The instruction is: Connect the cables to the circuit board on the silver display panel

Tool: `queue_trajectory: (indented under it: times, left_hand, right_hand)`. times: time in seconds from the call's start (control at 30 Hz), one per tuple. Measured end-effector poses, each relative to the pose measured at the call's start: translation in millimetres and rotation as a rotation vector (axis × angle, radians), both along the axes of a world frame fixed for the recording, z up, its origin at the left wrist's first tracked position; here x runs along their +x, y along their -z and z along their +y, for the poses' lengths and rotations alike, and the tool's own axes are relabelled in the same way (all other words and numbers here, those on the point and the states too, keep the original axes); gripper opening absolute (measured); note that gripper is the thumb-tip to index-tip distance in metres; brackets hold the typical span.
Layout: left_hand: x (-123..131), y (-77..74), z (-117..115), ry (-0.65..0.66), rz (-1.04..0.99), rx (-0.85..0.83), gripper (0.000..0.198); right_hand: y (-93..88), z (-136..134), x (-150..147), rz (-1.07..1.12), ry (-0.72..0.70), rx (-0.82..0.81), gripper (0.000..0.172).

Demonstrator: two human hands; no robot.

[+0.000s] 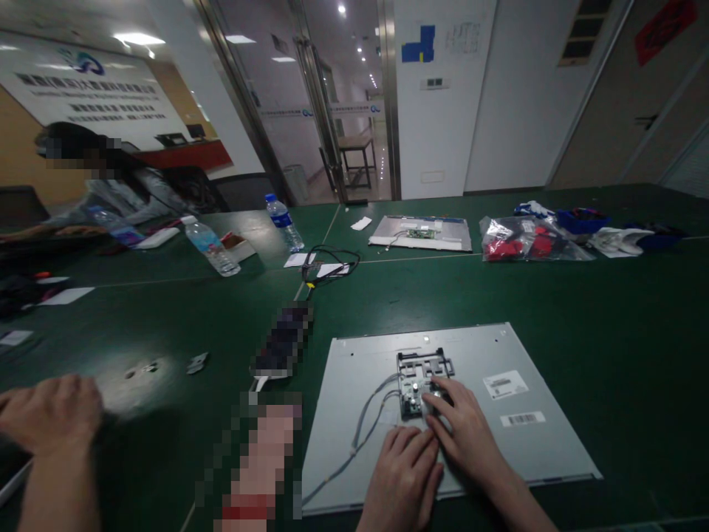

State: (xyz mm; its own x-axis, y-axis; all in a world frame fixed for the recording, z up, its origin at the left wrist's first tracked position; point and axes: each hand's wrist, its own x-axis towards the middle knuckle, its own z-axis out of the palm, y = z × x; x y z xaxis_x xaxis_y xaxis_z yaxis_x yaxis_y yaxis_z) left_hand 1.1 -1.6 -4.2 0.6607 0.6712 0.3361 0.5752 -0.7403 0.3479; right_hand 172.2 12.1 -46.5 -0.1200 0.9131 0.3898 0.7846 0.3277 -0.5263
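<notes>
A flat silver-grey display panel point(354, 384) lies on the green table in front of me. On its middle is a black plastic bracket point(440, 353) holding a small circuit board point(410, 395), with grey cables point(361, 421) running off to the lower left. My right hand point(462, 428) reaches in from the right, its bent fingers gripping the board's right side. Just below, my left hand point(404, 465) has its fingers curled together at the board's lower corner, close to the right fingertips. Whatever the left fingertips pinch is hidden.
A second panel with a board point(421, 233) lies farther back, beside a clear bag of red parts point(537, 240). Bottles point(284, 224) and a black cable point(332, 266) are left of it. Another person's hand point(52, 414) rests at left; a person point(111, 177) sits beyond.
</notes>
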Motion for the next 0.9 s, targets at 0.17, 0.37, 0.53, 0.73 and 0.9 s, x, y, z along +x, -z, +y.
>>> queue_trajectory:
  times: [0.17, 0.37, 0.53, 0.73, 0.9]
  left_hand:
    - [0.0, 1.1, 0.5, -0.004, -0.002, -0.015, 0.032]
    - [-0.6, 0.9, -0.3, -0.008, 0.011, -0.043, 0.032]
    - [-0.1, -1.0, 0.2, -0.003, 0.014, -0.040, 0.032]
    - [-1.6, 0.4, 0.1, 0.010, 0.015, -0.006, 0.036]
    - [-2.4, 0.4, -0.1, 0.029, -0.007, 0.020, 0.037]
  right_hand:
    - [-1.9, -0.5, 0.0, 0.004, 0.001, -0.006, 0.034]
    - [-1.0, 0.9, -0.4, -0.006, 0.004, 0.016, 0.033]
    - [-0.4, 1.7, -0.5, -0.009, 0.011, 0.029, 0.032]
    - [-2.8, 0.9, -0.1, 0.008, 0.014, 0.043, 0.034]
    - [-3.7, 0.7, 1.0, 0.026, 0.017, 0.060, 0.032]
